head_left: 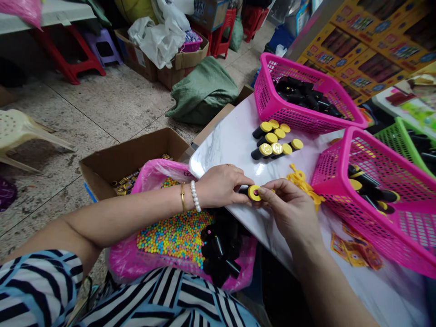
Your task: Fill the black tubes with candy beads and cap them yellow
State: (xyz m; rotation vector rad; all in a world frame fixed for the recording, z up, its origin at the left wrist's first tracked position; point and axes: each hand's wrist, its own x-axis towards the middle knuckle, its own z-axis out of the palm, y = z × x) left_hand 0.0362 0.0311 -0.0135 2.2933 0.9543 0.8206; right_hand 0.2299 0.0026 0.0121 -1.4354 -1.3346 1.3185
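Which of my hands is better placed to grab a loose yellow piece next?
Probably your right hand: it is close beside the loose yellow pieces. Your left hand is farther away, holding the black tube.

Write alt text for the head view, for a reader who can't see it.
A person's left hand and right hand hold a yellow-topped black tube at the edge of a marble-patterned table. More yellow-capped tubes are grouped farther back, near two pink baskets holding black pieces; below, pink plastic holds multicoloured beads and black parts.
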